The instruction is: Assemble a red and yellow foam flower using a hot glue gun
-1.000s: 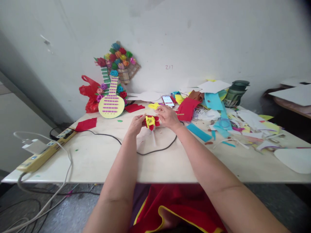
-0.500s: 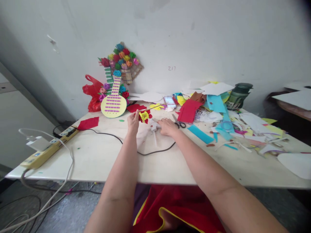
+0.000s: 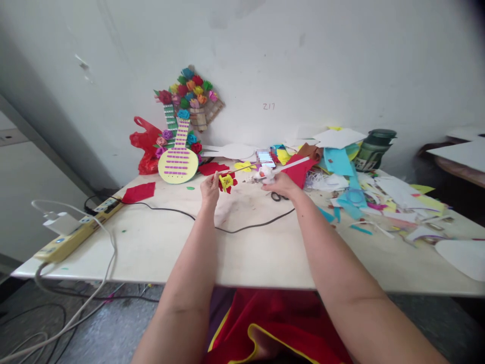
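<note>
My left hand is closed on a thin stick that slants up to the right. Just beside its fingers sits a paper flower with a yellow middle and red petals; how it joins the stick I cannot make out. To the right, my right hand grips a white glue gun, its nozzle towards the flower but apart from it. A long white glue stick juts out of its back to the upper right. Black-handled scissors lie under my right hand, partly hidden.
A black cord loops across the table below my hands. A yellow power strip lies at the left edge. Behind stands a yellow paper lute with paper flowers. Paper scraps and a green bottle crowd the right.
My right hand has lifted the glue gun off the table and turned it, moving right and up; the glue stick now points to the upper right. My left hand has barely moved.
</note>
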The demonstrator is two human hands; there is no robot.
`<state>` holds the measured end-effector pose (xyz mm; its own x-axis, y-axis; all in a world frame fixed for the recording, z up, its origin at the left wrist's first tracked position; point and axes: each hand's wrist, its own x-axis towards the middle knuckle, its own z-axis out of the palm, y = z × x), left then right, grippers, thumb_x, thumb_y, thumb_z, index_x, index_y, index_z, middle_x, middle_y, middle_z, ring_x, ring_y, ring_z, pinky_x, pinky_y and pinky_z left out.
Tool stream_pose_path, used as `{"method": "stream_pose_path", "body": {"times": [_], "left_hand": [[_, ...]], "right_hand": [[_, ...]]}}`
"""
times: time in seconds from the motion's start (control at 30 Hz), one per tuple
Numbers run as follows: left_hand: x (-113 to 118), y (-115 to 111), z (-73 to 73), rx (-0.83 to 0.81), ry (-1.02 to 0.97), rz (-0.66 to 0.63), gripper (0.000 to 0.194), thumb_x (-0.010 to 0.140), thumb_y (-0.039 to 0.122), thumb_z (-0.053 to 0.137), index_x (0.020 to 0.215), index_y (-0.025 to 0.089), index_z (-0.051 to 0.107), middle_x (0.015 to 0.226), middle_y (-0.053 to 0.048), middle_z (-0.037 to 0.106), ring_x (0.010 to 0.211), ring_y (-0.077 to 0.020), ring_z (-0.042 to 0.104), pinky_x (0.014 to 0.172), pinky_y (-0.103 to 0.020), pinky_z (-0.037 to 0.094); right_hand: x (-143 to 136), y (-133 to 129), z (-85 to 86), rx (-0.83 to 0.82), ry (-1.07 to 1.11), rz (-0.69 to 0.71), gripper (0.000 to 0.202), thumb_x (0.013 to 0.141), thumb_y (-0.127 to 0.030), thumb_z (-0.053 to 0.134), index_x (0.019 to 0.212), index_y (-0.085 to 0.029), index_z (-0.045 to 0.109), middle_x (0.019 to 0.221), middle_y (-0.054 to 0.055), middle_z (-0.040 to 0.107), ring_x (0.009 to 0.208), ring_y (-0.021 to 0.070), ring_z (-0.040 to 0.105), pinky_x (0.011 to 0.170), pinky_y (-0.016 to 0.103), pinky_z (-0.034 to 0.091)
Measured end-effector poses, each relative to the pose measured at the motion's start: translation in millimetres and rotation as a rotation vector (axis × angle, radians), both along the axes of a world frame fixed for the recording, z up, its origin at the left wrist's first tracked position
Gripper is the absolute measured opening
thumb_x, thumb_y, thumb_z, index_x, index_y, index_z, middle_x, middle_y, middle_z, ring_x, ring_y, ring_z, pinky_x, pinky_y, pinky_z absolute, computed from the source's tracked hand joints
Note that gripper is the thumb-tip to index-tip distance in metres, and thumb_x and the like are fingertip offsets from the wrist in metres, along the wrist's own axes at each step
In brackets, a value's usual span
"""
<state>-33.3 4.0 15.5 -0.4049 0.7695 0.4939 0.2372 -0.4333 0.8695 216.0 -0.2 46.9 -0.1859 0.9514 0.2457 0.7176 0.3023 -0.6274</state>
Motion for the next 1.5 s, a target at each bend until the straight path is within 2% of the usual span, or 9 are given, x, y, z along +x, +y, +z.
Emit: {"method": "stream_pose_path", "body": {"times": [0.07,0.13,0.27,0.47,0.8,1.0,1.1,1.2,1.5], "left_hand": [[2,-1,0.1,-0.01,0.015,-0.016,0.041,0.077,0.054,0.055,0.071,0.016,0.065,0.055,-0.001,0.058,0.055,-0.0129,0.054,0.051,-0.022,0.04],[5,-3,0.2,-0.022,0.024,-0.057,0.041,0.077,0.054,0.054,0.072,0.015,0.066,0.055,-0.001,0.057,0.054,-0.0126,0.054,0.051,-0.022,0.04],[12,-4,-0.6,-0.055,0.035,-0.171,0.042,0.076,0.054,0.055,0.074,0.014,0.067,0.057,-0.002,0.059,0.055,-0.0128,0.055,0.051,-0.023,0.042],[18,-6,-2.2,-0.092,0.057,-0.261,0.049,0.074,0.058,0.055,0.084,0.012,0.068,0.067,-0.005,0.064,0.058,-0.0136,0.057,0.051,-0.023,0.042],[20,-10,0.5,-0.095,0.02,-0.305,0.052,0.071,0.061,0.058,0.084,0.012,0.068,0.067,-0.005,0.065,0.06,-0.0137,0.058,0.054,-0.023,0.044],[21,-11,2.0,-0.1,0.002,-0.307,0.051,0.07,0.06,0.058,0.082,0.012,0.068,0.066,-0.006,0.065,0.058,-0.0135,0.058,0.052,-0.024,0.044],[21,-11,1.9,-0.104,-0.017,-0.314,0.051,0.07,0.06,0.058,0.084,0.012,0.069,0.067,-0.006,0.065,0.059,-0.0136,0.058,0.052,-0.023,0.044],[21,-11,1.9,-0.1,-0.034,-0.315,0.051,0.071,0.06,0.058,0.084,0.012,0.068,0.068,-0.006,0.065,0.058,-0.0135,0.058,0.051,-0.023,0.044],[19,-7,0.1,-0.091,-0.04,-0.293,0.052,0.072,0.06,0.057,0.086,0.011,0.068,0.067,-0.006,0.065,0.056,-0.0128,0.058,0.049,-0.023,0.044]], "right_hand": [[3,-1,1.5,-0.102,0.276,0.089,0.026,0.061,-0.037,0.068,0.073,-0.014,0.062,0.058,0.001,0.059,0.051,0.0111,0.051,0.047,0.023,0.036],[2,-5,3.8,-0.162,0.465,0.174,0.027,0.059,-0.037,0.069,0.07,-0.014,0.059,0.051,-0.002,0.053,0.041,0.0068,0.04,0.041,0.021,0.03],[-4,-14,11.2,-0.177,0.547,0.26,0.03,0.055,-0.038,0.074,0.062,-0.014,0.056,0.051,-0.001,0.055,0.039,0.0047,0.036,0.039,0.021,0.028],[-9,-18,17.6,-0.143,0.447,0.206,0.03,0.055,-0.037,0.075,0.063,-0.015,0.057,0.052,-0.001,0.055,0.042,0.0054,0.039,0.041,0.02,0.031],[-7,-9,11.0,-0.053,0.294,0.159,0.023,0.06,-0.034,0.07,0.068,-0.015,0.061,0.063,0.001,0.062,0.059,0.0125,0.057,0.054,0.022,0.043],[-7,-6,9.3,0.015,0.198,0.147,0.029,0.064,-0.035,0.069,0.085,-0.015,0.066,0.083,0.005,0.07,0.079,0.0189,0.064,0.068,0.025,0.048],[-9,-5,9.8,0.096,0.101,0.124,0.037,0.067,-0.039,0.069,0.097,-0.018,0.067,0.097,0.006,0.07,0.094,0.0211,0.063,0.078,0.027,0.048],[-11,-5,10.4,0.156,-0.022,0.084,0.042,0.069,-0.045,0.067,0.102,-0.019,0.067,0.103,0.007,0.07,0.099,0.0229,0.062,0.082,0.029,0.046],[-21,-16,16.7,0.225,-0.3,-0.039,0.047,0.076,-0.055,0.056,0.108,-0.022,0.066,0.104,0.009,0.069,0.101,0.0258,0.061,0.08,0.03,0.046]]}}
